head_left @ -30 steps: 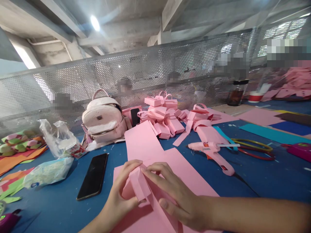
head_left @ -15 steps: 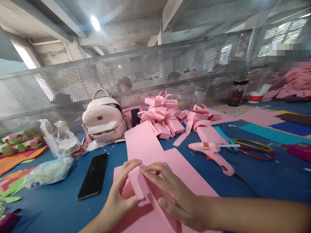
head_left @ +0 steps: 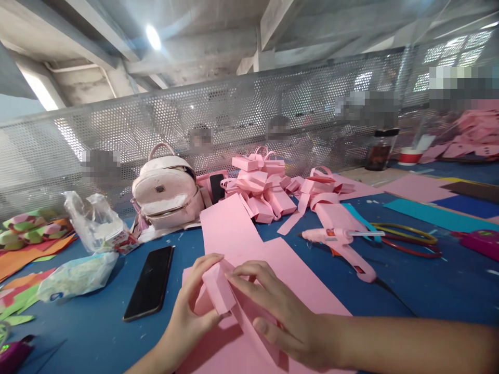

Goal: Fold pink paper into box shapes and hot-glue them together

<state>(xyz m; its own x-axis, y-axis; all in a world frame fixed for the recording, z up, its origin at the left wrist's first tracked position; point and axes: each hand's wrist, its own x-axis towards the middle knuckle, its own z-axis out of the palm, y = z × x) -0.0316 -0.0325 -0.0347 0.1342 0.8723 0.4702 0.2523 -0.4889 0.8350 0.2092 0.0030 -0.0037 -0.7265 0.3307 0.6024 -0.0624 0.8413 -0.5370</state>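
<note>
Between my hands is a folded pink paper box (head_left: 219, 289) with a long paper flap running down toward me. My left hand (head_left: 191, 304) grips its left side, fingers along the far edge and thumb at the near end. Fingertips of my right hand (head_left: 278, 311) press on the box's right side, and its thumb lies against the flap, so that hand is closed on it too. Beneath them lie flat pink paper sheets (head_left: 296, 275). To the right, a pink hot glue gun (head_left: 341, 244) rests on its side, a glue stick poking from its back.
A black phone (head_left: 150, 283) lies on the blue table left of my hands. Behind stand a pale backpack (head_left: 166, 189) and a heap of pink paper boxes (head_left: 259, 182). Plastic bags (head_left: 80, 275) are at left, coloured sheets (head_left: 440, 213) at right. A perforated metal screen (head_left: 234, 114) spans the back.
The pink box has shifted and tilted slightly to the left in my hands. Both hands keep nearly the same grip; everything around them looks the same.
</note>
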